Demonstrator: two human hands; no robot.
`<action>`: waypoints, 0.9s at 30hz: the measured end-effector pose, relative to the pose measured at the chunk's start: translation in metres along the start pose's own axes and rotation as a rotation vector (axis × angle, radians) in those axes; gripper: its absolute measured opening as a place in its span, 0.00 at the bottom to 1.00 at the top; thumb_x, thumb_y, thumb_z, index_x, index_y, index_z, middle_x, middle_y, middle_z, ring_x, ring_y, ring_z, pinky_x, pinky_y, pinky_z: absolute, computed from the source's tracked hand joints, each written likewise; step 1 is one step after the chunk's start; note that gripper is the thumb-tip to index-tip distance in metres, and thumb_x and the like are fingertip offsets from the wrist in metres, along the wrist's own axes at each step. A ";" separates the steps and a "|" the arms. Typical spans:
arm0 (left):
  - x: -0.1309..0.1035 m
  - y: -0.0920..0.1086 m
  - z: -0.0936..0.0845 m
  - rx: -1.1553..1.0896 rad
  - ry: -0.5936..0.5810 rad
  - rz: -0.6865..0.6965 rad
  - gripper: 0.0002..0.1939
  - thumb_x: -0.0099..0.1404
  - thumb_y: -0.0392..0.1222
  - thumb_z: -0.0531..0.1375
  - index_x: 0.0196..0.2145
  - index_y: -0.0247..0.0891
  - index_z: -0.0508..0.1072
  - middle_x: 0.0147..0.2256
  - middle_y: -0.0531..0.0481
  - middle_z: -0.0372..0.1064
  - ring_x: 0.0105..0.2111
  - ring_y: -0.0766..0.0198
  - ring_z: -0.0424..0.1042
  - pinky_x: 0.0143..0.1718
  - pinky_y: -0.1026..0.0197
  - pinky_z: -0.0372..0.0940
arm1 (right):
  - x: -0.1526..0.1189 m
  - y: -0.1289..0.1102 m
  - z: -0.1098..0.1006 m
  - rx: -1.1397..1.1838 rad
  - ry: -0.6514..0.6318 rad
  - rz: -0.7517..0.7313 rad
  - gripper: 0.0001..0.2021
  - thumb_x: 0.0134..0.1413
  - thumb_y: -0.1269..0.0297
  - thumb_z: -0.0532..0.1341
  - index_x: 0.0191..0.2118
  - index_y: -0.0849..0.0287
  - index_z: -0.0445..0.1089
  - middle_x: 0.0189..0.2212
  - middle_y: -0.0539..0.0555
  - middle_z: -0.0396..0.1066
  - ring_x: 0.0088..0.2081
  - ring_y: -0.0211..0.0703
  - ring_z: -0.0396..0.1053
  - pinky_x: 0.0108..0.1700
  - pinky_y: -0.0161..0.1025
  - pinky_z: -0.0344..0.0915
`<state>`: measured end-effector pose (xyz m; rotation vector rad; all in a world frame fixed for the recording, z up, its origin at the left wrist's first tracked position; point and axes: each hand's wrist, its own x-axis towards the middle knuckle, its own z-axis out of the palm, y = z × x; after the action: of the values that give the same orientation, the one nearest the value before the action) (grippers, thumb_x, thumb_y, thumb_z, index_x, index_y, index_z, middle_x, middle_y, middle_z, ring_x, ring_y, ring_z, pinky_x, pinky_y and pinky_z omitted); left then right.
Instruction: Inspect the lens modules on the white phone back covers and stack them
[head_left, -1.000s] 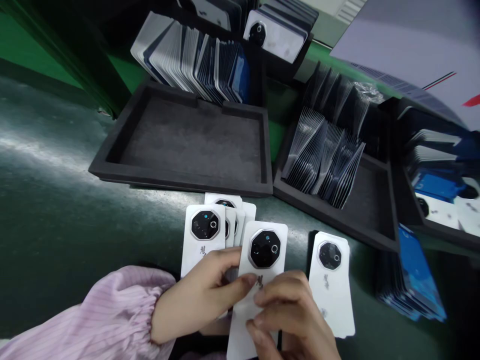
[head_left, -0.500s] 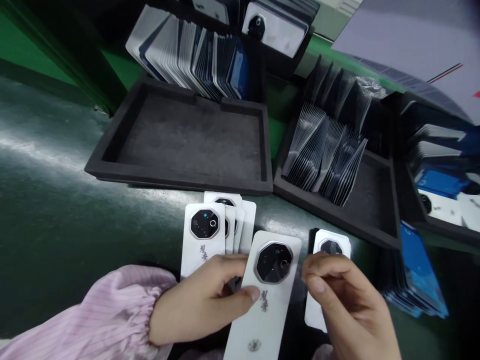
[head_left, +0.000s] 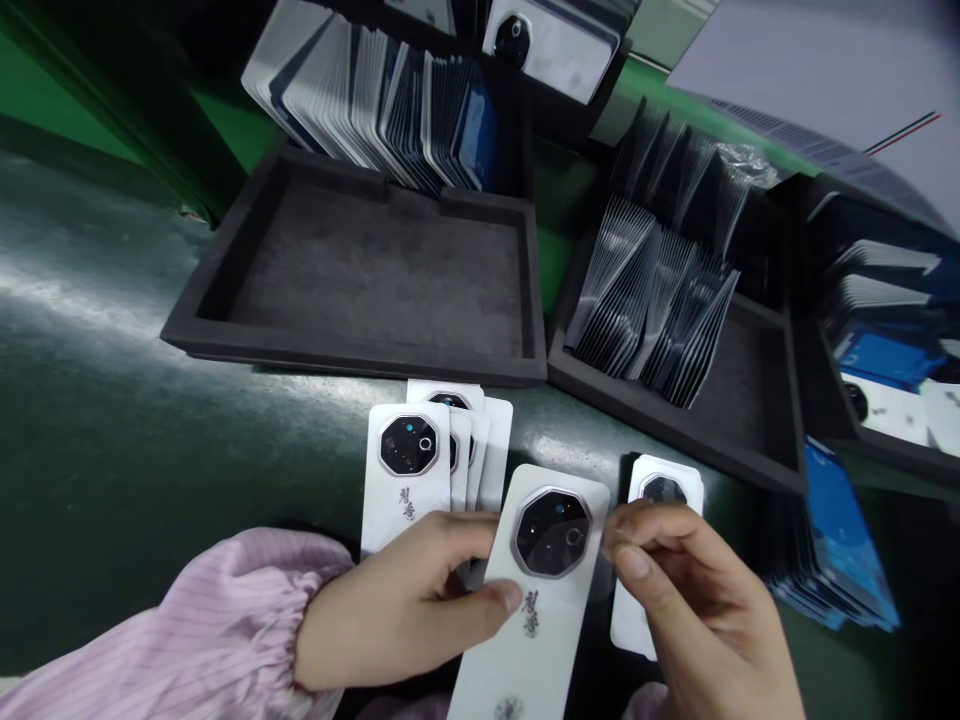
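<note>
A white card (head_left: pixel 517 650) with a black octagonal camera picture is gripped at its left edge by my left hand (head_left: pixel 409 600), thumb on top. Close to the card's upper right edge, my right hand (head_left: pixel 697 600) has thumb and fingertips pinched together; what they hold, if anything, is too small to make out. Several similar white cards (head_left: pixel 390 490) lie overlapping behind my left hand. Another small stack of white cards (head_left: pixel 632 620) lies partly hidden behind my right hand.
A black foam tray (head_left: pixel 360 345) lies ahead, with a row of upright cards (head_left: pixel 360 90) behind it. To its right, a second tray (head_left: pixel 675 420) holds thin clear-edged sheets (head_left: pixel 645 290). Blue packs (head_left: pixel 844 530) are stacked at the right. A green post (head_left: pixel 142 110) rises at the left.
The held card has shifted slightly right and looks a little closer. Both hands keep nearly the same pose, and the view has moved slightly.
</note>
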<state>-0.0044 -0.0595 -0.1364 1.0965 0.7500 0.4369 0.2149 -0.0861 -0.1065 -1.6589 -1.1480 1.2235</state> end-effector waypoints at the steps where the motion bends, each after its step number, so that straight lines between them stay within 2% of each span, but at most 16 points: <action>1: 0.000 0.001 0.000 0.009 0.003 -0.002 0.10 0.70 0.31 0.57 0.37 0.36 0.79 0.38 0.50 0.72 0.36 0.61 0.69 0.35 0.63 0.62 | 0.000 0.000 0.000 -0.007 -0.014 -0.001 0.07 0.63 0.59 0.68 0.33 0.52 0.76 0.29 0.48 0.73 0.31 0.36 0.70 0.33 0.27 0.68; 3: 0.001 0.002 0.000 0.012 0.011 -0.002 0.10 0.69 0.31 0.57 0.37 0.36 0.79 0.39 0.50 0.74 0.37 0.60 0.70 0.36 0.62 0.63 | 0.001 0.000 0.001 -0.002 0.000 -0.007 0.07 0.63 0.59 0.69 0.33 0.52 0.76 0.29 0.48 0.73 0.31 0.36 0.70 0.33 0.27 0.68; 8: 0.000 0.002 0.001 -0.065 0.021 0.036 0.10 0.68 0.30 0.58 0.36 0.36 0.80 0.38 0.49 0.77 0.39 0.59 0.75 0.39 0.62 0.68 | -0.001 0.003 0.002 0.078 0.171 0.003 0.08 0.60 0.58 0.71 0.32 0.52 0.76 0.29 0.49 0.74 0.32 0.38 0.70 0.33 0.29 0.68; 11: -0.001 0.000 0.001 -0.140 0.011 0.040 0.11 0.70 0.31 0.58 0.39 0.37 0.82 0.39 0.49 0.79 0.40 0.59 0.77 0.41 0.63 0.70 | -0.001 0.006 0.001 0.108 0.191 0.012 0.08 0.59 0.57 0.72 0.33 0.51 0.76 0.30 0.49 0.74 0.33 0.39 0.72 0.37 0.30 0.69; 13: -0.003 0.000 -0.001 -0.194 -0.029 0.035 0.11 0.71 0.32 0.58 0.42 0.37 0.82 0.39 0.49 0.79 0.40 0.59 0.77 0.41 0.63 0.70 | -0.001 0.006 -0.001 0.116 0.192 0.022 0.08 0.59 0.57 0.72 0.32 0.51 0.75 0.30 0.50 0.74 0.33 0.40 0.72 0.34 0.31 0.69; 17: -0.004 -0.001 -0.004 -0.249 -0.081 0.041 0.11 0.72 0.33 0.59 0.43 0.35 0.83 0.41 0.47 0.80 0.40 0.57 0.78 0.41 0.61 0.70 | 0.000 0.008 -0.004 0.138 0.164 0.007 0.10 0.59 0.57 0.71 0.30 0.52 0.73 0.28 0.51 0.73 0.32 0.41 0.71 0.26 0.31 0.63; 22: -0.003 -0.001 -0.003 -0.176 -0.060 0.048 0.11 0.70 0.31 0.59 0.42 0.37 0.83 0.38 0.50 0.78 0.37 0.61 0.75 0.38 0.65 0.68 | -0.001 0.006 -0.001 0.116 0.140 -0.026 0.07 0.59 0.59 0.72 0.32 0.51 0.75 0.28 0.49 0.73 0.30 0.39 0.71 0.32 0.31 0.69; 27: -0.002 0.000 0.000 -0.026 0.007 0.027 0.10 0.67 0.29 0.59 0.39 0.35 0.81 0.35 0.51 0.74 0.31 0.65 0.68 0.29 0.67 0.61 | -0.002 0.001 0.004 -0.017 -0.010 -0.042 0.05 0.62 0.62 0.69 0.33 0.50 0.76 0.29 0.48 0.75 0.30 0.38 0.73 0.32 0.29 0.70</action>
<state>-0.0054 -0.0607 -0.1361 1.0822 0.7345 0.4728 0.2113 -0.0877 -0.1083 -1.6343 -1.1969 1.2002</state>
